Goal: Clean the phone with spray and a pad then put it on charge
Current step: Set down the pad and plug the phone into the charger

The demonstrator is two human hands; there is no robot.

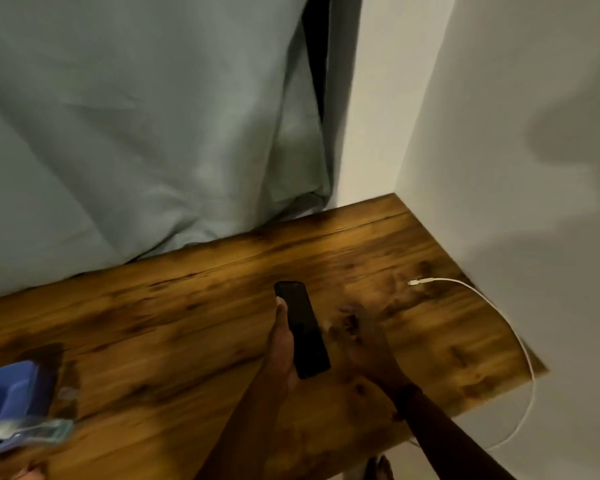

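Left hand (280, 344) lay along the left edge of the phone (301, 329), palm turned inward, fingers stretched far-ward up the side, thumb hidden beneath or behind; gripped the slab from that side. Phone was a thin black rectangle with rounded corners, glossy and dark-faced, angled with its far end leaning left, held over or against the table (187, 306); could not tell whether touching the wood. Right hand (364, 341) hovered just right of the phone, blurred, fingers spread loosely and pointing far-right, closed on nothing; could not tell whether touching the tabletop. Both forearms bare, entered from the near edge, the right one crossing the table's near-right border.

Tabletop was dark-stained wood, plank-grained with blotchy knots, smooth and slightly shiny, its right corner set against a plain white wall (499, 133). Charging cable (492, 306), thin, white and round, lay far-right of the hands, its small plug end resting on the wood well apart from the phone, the rest curving rightward over the table edge and hanging down near the wall. Nothing lay between right hand and plug.

Grey-green cloth (136, 133), soft and creased, hung behind the far edge. At near left, a blue container (14, 386) and a clear, blurred, bottle-like object (32, 433), both cut off by the frame.
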